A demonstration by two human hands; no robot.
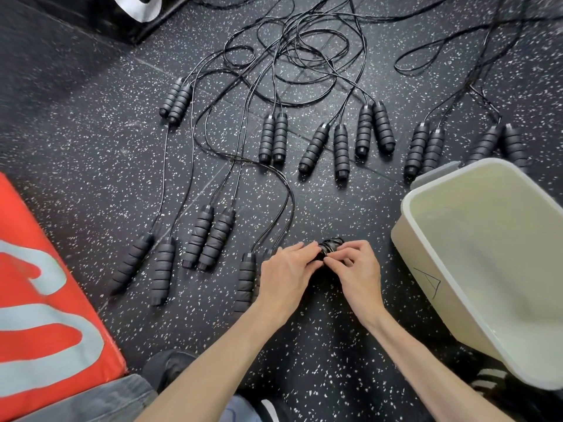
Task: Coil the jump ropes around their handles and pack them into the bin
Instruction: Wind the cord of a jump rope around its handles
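Item: coiled jump rope (330, 249) — black ribbed foam handles, thin black cord wound tightly round them, held low over the speckled floor (320, 345) between your hands, just left of the bin (426, 269). Your left hand (285, 277) lay palm-down, fingers curled over the bundle's near end. Your right hand (358, 271) pinched the cord against the wraps with thumb and fingertips. Bin — cream plastic, tilted toward you. Uncoiled ropes (274, 138) lay paired beyond.

The black speckled rubber floor (91, 141) carries paired black foam-handled jump ropes (273, 138), a cream plastic bin (432, 263) and a red mat (45, 284).
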